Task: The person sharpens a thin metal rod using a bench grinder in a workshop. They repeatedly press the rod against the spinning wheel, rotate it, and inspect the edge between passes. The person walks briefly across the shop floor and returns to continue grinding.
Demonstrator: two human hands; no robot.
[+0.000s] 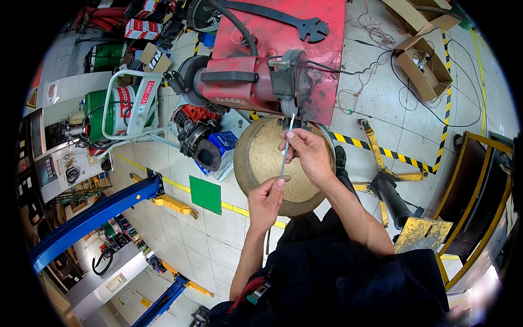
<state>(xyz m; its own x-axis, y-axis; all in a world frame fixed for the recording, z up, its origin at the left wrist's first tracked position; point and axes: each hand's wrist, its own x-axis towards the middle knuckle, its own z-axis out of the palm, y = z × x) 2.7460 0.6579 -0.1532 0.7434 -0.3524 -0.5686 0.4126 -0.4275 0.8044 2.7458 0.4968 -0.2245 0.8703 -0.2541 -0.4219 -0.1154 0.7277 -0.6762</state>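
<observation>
A thin grey metal rod [285, 154] runs between both hands, its upper tip near the right-hand wheel of a red bench grinder [231, 82]. My left hand [265, 201] pinches its lower end between thumb and fingers. Higher up, my right hand [309, 154] grips the rod close to the grinder's wheel guard [291, 76]. Whether the tip touches the wheel I cannot tell. Below the hands stands a round tub [243, 174] filled with a tan, grainy material. The grinder sits on a red bench [327, 65].
A flat black wrench-like tool [283, 20] lies on the bench. Left of the tub are a dark mechanical assembly [196, 136] and a blue box [222, 140]. Yellow lift arms [376, 147] reach across the right floor, near an open cardboard box [425, 68]. A blue lift post [98, 220] stands left.
</observation>
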